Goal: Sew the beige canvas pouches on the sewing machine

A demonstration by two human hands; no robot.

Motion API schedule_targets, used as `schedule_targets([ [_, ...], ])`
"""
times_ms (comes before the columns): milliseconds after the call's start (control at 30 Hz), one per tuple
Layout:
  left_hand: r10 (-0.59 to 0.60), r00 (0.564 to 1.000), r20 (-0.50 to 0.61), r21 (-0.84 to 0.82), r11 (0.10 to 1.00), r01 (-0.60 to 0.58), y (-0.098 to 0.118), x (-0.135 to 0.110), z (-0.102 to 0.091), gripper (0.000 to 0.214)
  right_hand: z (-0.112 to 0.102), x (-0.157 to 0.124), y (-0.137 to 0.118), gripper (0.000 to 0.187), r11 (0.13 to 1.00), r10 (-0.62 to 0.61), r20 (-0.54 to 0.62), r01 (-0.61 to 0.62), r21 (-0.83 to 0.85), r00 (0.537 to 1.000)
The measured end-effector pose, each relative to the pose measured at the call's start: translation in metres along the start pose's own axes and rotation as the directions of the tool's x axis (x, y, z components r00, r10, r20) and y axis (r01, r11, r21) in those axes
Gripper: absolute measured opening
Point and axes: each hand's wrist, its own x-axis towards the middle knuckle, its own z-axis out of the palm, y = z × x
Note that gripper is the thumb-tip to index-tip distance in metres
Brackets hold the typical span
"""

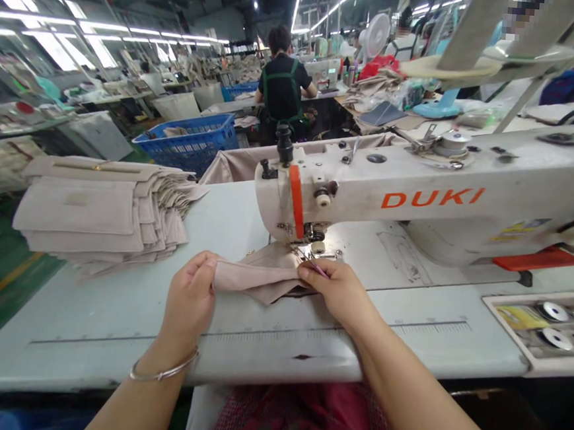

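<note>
A beige fabric piece (257,277) stretches between my two hands in front of the sewing machine (318,197). My left hand (193,294) pinches its left end. At its right end, close to the presser foot, my right hand (333,288) grips the cloth, and a thin purple-handled tool (318,268) shows between the fingers; its exact kind is not clear. Part of the fabric lies under the needle area, where a lamp lights the plate. The needle itself is hard to make out.
A stack of beige sewn pieces (103,210) lies on the table's left. At the right edge sits a tray (511,332) with bobbins. Behind the machine are a blue basket (188,142) and a seated person (282,85). A ruler scale (258,334) runs along the table front.
</note>
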Motion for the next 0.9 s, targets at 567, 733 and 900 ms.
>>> schedule_targets([
  [567, 0.496, 0.676, 0.545, 0.447, 0.510, -0.735, 0.009, -0.038, 0.008, 0.046, -0.086, -0.043, 0.008, 0.021, 0.610, -0.219, -0.257, -0.074, -0.789, 0.941],
  [733, 0.443, 0.692, 0.570, 0.529, 0.446, -0.722, -0.034, 0.003, -0.017, 0.039, -0.072, -0.044, 0.001, 0.023, 0.567, -0.378, -0.080, 0.162, -0.808, 0.922],
  [900, 0.475, 0.708, 0.522, 0.529, 0.472, -0.706, -0.020, -0.003, -0.013, 0.037, -0.041, -0.030, -0.016, 0.018, 0.578, -0.390, 0.201, 0.409, -0.706, 0.899],
])
